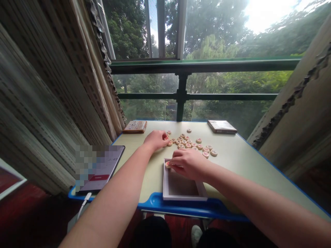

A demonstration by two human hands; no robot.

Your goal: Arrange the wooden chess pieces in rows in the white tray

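Note:
Round wooden xiangqi pieces (pixel 188 145) with red or dark characters lie loosely grouped on the table, most of them face up. At the group's left edge, my left hand (pixel 156 140) is closed with its fingertips on a xiangqi piece (pixel 167 138). In front of me is a shallow white open box (pixel 185 198). My right hand (pixel 188 162) reaches over it, fingers closed on a xiangqi piece (pixel 167 164) at the box's far left corner. Part of the box's inside is hidden beneath that hand.
The pale table (pixel 248 165) has a blue rim. A small brown box (pixel 135 126) stands at the back left, a flat whitish box (pixel 222 126) at the back right. On the left lies a tablet (pixel 103 168) with a white cable (pixel 84 205). Curtains and a railed window surround the table.

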